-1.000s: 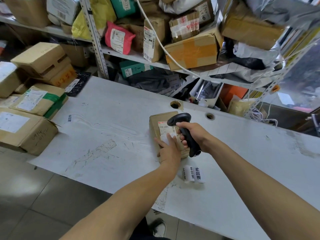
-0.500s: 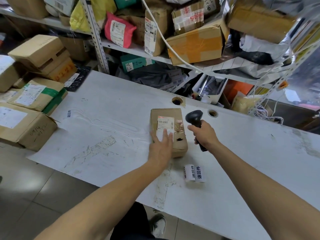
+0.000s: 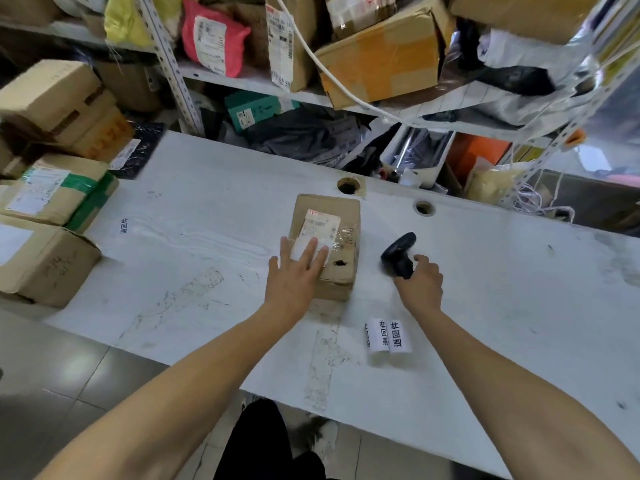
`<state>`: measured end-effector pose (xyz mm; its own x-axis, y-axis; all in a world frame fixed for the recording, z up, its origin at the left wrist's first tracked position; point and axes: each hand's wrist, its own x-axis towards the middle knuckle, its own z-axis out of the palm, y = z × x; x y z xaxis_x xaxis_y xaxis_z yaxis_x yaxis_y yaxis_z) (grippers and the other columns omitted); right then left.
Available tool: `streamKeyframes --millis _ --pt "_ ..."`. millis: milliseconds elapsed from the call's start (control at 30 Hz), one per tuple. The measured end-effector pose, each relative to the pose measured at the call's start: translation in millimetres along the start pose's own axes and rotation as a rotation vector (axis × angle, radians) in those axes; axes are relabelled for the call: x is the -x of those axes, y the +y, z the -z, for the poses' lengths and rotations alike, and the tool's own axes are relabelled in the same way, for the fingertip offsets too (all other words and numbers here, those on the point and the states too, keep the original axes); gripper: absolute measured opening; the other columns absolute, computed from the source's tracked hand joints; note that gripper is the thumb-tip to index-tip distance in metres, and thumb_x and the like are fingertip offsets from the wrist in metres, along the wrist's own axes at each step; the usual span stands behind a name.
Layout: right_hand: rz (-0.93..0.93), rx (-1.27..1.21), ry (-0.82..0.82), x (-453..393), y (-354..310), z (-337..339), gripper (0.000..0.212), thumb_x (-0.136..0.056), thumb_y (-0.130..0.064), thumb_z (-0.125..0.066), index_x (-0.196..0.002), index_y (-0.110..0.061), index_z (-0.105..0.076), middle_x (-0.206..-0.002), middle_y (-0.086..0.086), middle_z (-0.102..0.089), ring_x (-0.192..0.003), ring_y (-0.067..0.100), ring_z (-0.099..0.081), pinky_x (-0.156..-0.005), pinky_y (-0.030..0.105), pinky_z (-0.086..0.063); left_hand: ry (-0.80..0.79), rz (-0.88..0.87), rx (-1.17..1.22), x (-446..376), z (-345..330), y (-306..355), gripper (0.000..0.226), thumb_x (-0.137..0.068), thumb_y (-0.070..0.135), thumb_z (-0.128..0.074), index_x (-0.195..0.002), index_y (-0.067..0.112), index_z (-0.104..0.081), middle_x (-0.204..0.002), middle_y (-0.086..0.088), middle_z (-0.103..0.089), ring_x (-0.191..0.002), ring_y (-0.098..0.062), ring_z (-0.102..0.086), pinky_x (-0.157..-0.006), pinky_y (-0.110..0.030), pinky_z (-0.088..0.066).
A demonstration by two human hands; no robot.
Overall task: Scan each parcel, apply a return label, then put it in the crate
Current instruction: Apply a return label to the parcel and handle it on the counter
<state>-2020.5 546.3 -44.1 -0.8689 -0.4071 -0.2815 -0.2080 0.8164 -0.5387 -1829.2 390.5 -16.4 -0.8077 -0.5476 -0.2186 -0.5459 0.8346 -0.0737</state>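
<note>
Parcel (image 3: pixel 325 244): small brown carton, flat on the white table (image 3: pixel 207 209), mid-frame, just in front of the left cable hole (image 3: pixel 348 186). White shipping label (image 3: pixel 320 225) on top, clear tape and a small torn hole toward its right near side.

Left hand (image 3: pixel 294 275): fingers straight and spread, palm down, resting on the parcel's near left corner, fingertips over the label's lower edge. No grip, just pressing flat.

Right hand (image 3: pixel 420 282): fingers curled round the handle of the black scanner (image 3: pixel 398 254). Scanner sits right of the parcel, apart from it, head up and leaning left. Can't tell if its base touches the table.

Label roll (image 3: pixel 388 337): white, black printed characters, lying on the table near the front edge, just inside the right forearm, near the parcel but not touching.

One loose sticker (image 3: pixel 123 225) with the same print stuck on the table far left.

Left of the table: stacked cartons (image 3: pixel 45 258), one with green tape (image 3: pixel 90 199). Behind: shelving (image 3: pixel 242 79) packed with boxes and bags, pink mailer (image 3: pixel 211 36) upper left. No crate visible.
</note>
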Motion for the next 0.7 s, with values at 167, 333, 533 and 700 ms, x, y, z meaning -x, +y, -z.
streamKeyframes --millis 167,333,533,700 --pt "0.038 -0.203 0.027 62.1 20.3 7.6 0.038 -0.09 -0.012 -0.06 -0.128 -0.012 -0.056 -0.124 0.008 -0.049 -0.11 0.024 -0.054 -0.085 0.028 -0.038 0.454 -0.112 0.388 42.8 -9.1 57.8 0.07 -0.077 0.005 -0.06 -0.145 0.005 -0.045 -0.147 -0.02 -0.046 -0.136 -0.045 -0.039 -0.11 -0.055 -0.039" --pt "-0.225 -0.357 0.042 107.7 51.8 -2.1 0.044 -0.092 -0.025 -0.066 -0.132 -0.014 -0.052 -0.132 0.009 -0.053 -0.111 0.02 -0.054 -0.083 0.026 -0.035 -0.008 -0.244 0.721 47.8 -19.7 113.0 0.054 -0.101 0.02 -0.05 -0.152 0.013 -0.037 -0.151 -0.007 -0.043 -0.139 -0.023 -0.037 -0.11 -0.032 -0.033" --pt "-0.263 -0.377 -0.142 120.7 59.0 -6.8 0.061 -0.088 -0.029 -0.072 -0.14 -0.017 -0.043 -0.127 0.008 -0.059 -0.1 0.019 -0.055 -0.074 0.025 -0.039 -0.24 -0.064 0.66 12.0 -41.6 116.1 0.05 -0.09 0.013 -0.062 -0.139 0.014 -0.051 -0.132 -0.014 -0.057 -0.12 -0.031 -0.053 -0.092 -0.036 -0.049" --pt "-0.191 -0.319 0.159 141.3 52.6 -8.3 0.025 -0.091 -0.017 -0.062 -0.116 -0.015 -0.058 -0.112 0.004 -0.06 -0.092 0.018 -0.059 -0.072 0.025 -0.039 -0.213 0.132 1.201 38.0 -48.1 91.2 0.028 -0.085 0.0 -0.067 -0.102 0.022 -0.065 -0.093 -0.003 -0.061 -0.081 -0.018 -0.059 -0.057 -0.022 -0.044"
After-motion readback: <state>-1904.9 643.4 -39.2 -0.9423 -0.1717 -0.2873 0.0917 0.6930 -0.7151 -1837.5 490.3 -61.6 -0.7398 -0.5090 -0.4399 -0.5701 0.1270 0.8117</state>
